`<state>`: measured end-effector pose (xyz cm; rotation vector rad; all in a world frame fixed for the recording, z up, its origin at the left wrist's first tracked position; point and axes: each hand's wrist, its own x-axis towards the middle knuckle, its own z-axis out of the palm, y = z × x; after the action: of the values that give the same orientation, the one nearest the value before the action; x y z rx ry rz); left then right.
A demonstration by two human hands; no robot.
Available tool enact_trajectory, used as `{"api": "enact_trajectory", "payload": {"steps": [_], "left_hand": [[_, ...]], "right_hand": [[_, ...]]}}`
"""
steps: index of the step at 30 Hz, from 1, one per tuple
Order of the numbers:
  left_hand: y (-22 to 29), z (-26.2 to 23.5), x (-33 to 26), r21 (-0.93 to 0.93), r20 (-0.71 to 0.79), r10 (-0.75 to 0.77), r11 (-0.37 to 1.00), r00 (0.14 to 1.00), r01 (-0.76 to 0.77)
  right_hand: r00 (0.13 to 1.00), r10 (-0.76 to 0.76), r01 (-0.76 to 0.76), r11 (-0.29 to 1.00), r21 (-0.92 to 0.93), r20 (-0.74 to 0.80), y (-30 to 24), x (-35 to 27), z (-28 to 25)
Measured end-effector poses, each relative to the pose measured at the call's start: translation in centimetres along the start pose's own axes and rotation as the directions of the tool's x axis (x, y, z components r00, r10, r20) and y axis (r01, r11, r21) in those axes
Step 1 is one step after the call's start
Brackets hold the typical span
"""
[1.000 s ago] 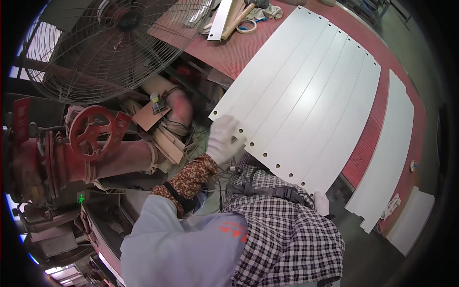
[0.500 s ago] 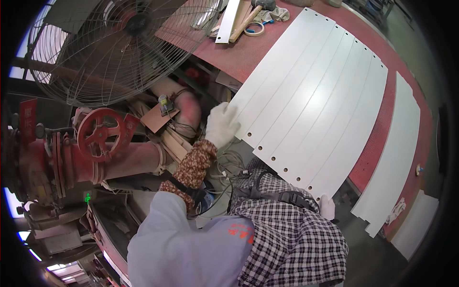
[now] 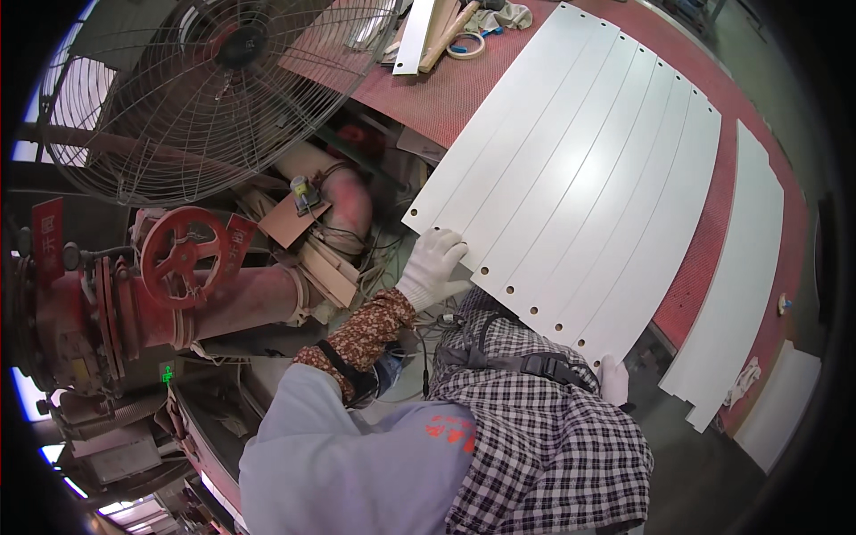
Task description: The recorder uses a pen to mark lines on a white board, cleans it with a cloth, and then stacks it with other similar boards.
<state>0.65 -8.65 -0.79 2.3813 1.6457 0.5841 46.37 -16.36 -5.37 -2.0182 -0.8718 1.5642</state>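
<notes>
Several long white boards (image 3: 571, 178) lie side by side on a red table, with round holes along both ends. My left hand (image 3: 432, 267), in a white glove, touches their near ends toward the left. Its fingers are bent at the edge, with the thumb spread away from them, and it covers one of the holes. At the near right corner, my gloved right hand (image 3: 614, 381) is closed on the edge of the rightmost board. Some of its fingers are hidden.
A notched white board (image 3: 736, 267) lies apart on the red table (image 3: 419, 107). A tape roll (image 3: 466, 46) and wood strips sit at the far left. A large caged fan (image 3: 223, 89) and a pipe with a red valve wheel (image 3: 185, 257) stand left of me.
My left hand has moved nearer and right, from the left side of the boards to their near ends, uncovering the leftmost hole. My right hand stays at its corner. The view has shifted slightly.
</notes>
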Motion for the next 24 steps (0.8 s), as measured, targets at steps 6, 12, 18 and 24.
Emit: {"api": "enact_trajectory", "payload": {"steps": [6,12,18,24], "left_hand": [[0.1,0.3,0.1,-0.003,-0.005,-0.039,0.999,0.999,0.039],[0.2,0.8,0.1,0.028,-0.028,-0.095,0.995,0.995,0.096],[0.2,0.8,0.0,0.012,-0.019,-0.117,0.993,0.993,0.117],[-0.9,-1.0,-0.9,0.059,-0.055,-0.233,0.97,0.971,0.236]], "right_hand": [[0.999,0.0,0.0,1.0,0.009,0.039,1.4,0.7,-0.6],[1.0,0.011,-0.011,1.0,0.026,0.003,-0.9,-0.4,0.1],[1.0,-0.005,0.005,1.0,-0.017,0.0,0.4,0.3,-0.2],[1.0,-0.024,0.025,0.997,-0.078,0.016,0.9,0.7,-0.3]]}}
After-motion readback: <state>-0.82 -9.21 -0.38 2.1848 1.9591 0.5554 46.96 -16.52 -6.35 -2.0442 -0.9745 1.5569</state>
